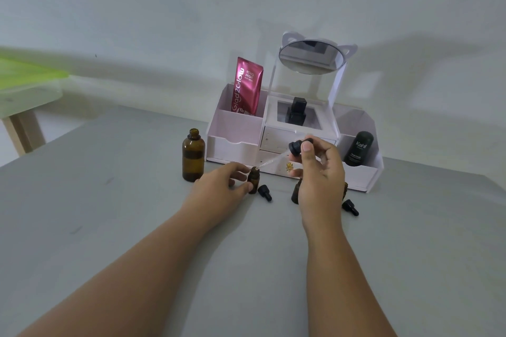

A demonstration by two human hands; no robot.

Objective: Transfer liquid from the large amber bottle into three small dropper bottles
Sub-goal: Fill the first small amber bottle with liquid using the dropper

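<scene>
The large amber bottle (193, 159) stands uncapped on the grey table (109, 227), left of my hands. My left hand (219, 186) grips a small amber dropper bottle (253, 179), upright and uncapped. My right hand (317, 172) holds a black-capped glass dropper (297, 146), tilted, with its glass tip just above that small bottle's mouth. A second small amber bottle (295, 193) stands partly hidden behind my right hand, and a sliver of a third (345, 189) shows at the hand's right edge. Two black dropper caps (264, 192) (350, 207) lie on the table.
A pale pink organiser (235, 128) with a round mirror (310, 57) stands right behind the bottles. It holds a magenta sachet (246, 85), a black object (295, 111) and a dark Kahf bottle (359, 148). A wooden table with a green top (24, 82) is at far left.
</scene>
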